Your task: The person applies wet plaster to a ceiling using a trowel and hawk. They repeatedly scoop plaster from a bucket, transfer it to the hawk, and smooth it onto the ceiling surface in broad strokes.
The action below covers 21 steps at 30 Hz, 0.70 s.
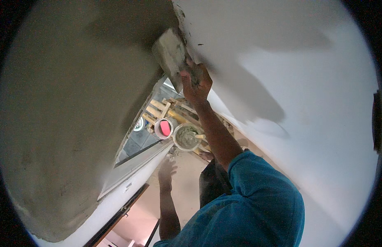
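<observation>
My right hand [196,82] is raised and wrapped round a plastering trowel [169,49]. The trowel's broad flat blade, smeared with pale grey plaster, lies along the inner corner where the grey plastered wall [75,103] meets the white wall [314,90]. Whether the whole blade touches the surface cannot be told. Lower down, my left hand [168,168] hangs beside my body with nothing in it, its fingers apart and a little blurred. The nearest thing to it is the bucket of wet grey plaster [175,142], in which a tool with a light handle [200,136] rests.
A white bucket [156,129] holding a pink sponge [165,128] stands left of the plaster bucket. Behind them lies a wooden pallet [153,110], with another white tub [139,124] beside it. A pale frame edge [137,164] slants along the grey wall's lower end.
</observation>
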{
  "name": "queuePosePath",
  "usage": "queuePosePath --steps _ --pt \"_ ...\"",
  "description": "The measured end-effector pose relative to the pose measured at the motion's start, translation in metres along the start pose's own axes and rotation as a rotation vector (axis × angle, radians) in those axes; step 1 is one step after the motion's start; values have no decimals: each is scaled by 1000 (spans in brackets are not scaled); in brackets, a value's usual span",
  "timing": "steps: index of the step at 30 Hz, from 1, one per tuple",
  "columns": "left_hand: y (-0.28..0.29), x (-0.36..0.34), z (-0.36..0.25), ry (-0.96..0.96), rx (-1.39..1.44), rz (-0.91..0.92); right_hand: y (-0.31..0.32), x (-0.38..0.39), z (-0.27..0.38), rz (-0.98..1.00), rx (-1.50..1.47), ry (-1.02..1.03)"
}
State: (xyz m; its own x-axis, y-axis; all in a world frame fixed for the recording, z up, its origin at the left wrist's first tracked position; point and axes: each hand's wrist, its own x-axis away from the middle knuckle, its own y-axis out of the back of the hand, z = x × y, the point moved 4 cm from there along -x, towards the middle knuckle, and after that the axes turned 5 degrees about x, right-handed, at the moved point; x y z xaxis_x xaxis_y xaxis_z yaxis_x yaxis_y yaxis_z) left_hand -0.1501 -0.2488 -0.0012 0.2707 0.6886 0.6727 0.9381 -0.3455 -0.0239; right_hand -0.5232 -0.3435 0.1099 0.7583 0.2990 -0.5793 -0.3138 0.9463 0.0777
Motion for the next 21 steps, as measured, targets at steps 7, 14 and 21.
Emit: queuePosePath --steps 7,14,21 --pt "45 38 58 142 -104 -126 -17 -20 1 -248 39 -25" --pt "64 64 82 200 -61 -197 -24 -3 13 53 279 -258" --pt "65 54 96 198 -107 -165 13 14 26 28 149 -125"
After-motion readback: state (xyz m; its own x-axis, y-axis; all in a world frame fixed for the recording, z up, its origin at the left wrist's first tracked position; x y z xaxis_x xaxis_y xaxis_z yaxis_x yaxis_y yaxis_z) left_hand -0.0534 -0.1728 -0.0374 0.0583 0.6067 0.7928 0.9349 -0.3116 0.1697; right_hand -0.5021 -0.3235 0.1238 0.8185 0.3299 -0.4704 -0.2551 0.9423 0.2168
